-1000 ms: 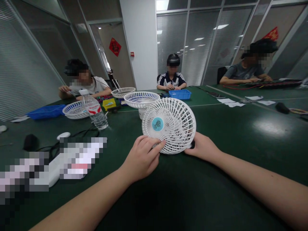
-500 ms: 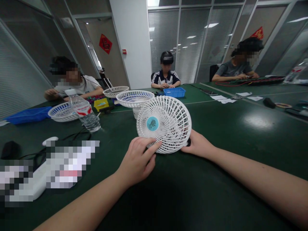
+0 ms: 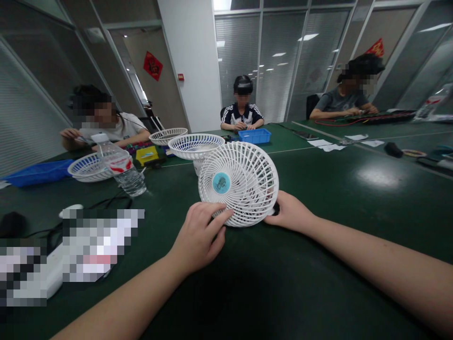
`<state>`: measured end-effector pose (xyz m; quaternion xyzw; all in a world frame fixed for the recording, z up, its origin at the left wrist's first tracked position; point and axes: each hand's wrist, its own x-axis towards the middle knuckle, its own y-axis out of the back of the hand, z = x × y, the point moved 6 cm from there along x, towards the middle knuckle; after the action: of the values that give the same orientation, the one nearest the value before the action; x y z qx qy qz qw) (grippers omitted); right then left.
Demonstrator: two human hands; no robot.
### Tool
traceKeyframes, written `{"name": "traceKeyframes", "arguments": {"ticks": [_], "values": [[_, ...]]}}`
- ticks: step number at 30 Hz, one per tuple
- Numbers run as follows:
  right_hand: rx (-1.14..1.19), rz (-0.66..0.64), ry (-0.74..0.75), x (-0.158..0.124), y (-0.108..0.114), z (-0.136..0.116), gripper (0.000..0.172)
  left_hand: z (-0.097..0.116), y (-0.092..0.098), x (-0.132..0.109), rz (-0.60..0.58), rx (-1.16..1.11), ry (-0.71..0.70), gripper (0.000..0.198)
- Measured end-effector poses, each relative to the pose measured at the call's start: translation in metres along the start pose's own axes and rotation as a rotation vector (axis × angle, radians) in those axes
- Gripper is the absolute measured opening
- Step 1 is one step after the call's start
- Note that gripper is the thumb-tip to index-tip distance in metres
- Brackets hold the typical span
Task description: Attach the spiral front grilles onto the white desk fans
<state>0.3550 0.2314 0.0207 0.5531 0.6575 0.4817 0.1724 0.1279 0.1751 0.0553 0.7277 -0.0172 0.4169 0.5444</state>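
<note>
A white round fan grille with a blue centre badge stands tilted on the green table, held between both my hands. My left hand grips its lower left rim, fingers curled over the front ribs. My right hand holds the lower right edge from behind, and its fingertips are hidden by the grille. Something dark shows at the back of the grille by my right hand.
Behind stand a second white grille on a base, two more grilles, a water bottle, blue trays, a yellow box, cables and a white mouse. Three people sit at the far side.
The grille and both hands have shifted slightly left in view as the camera turned; the grip on the grille is the same.
</note>
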Motion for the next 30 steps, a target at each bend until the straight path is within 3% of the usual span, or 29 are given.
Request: {"name": "traceKeyframes", "arguments": {"ticks": [7, 12, 30], "values": [[-0.008, -0.01, 0.023, 0.0009, -0.0017, -0.0003, 0.031, 0.0014, 0.0009, -0.0014, -0.001, 0.059, -0.031, 0.044], [-0.057, -0.041, 0.025, 0.0011, -0.0034, 0.0004, 0.021, 0.0022, -0.0039, -0.0022, -0.07, 0.11, -0.079, 0.047], [-0.075, -0.037, 0.045, 0.0011, -0.0026, -0.0001, 0.018, 0.0031, -0.0012, 0.0008, -0.042, 0.102, -0.077, 0.044]]}}
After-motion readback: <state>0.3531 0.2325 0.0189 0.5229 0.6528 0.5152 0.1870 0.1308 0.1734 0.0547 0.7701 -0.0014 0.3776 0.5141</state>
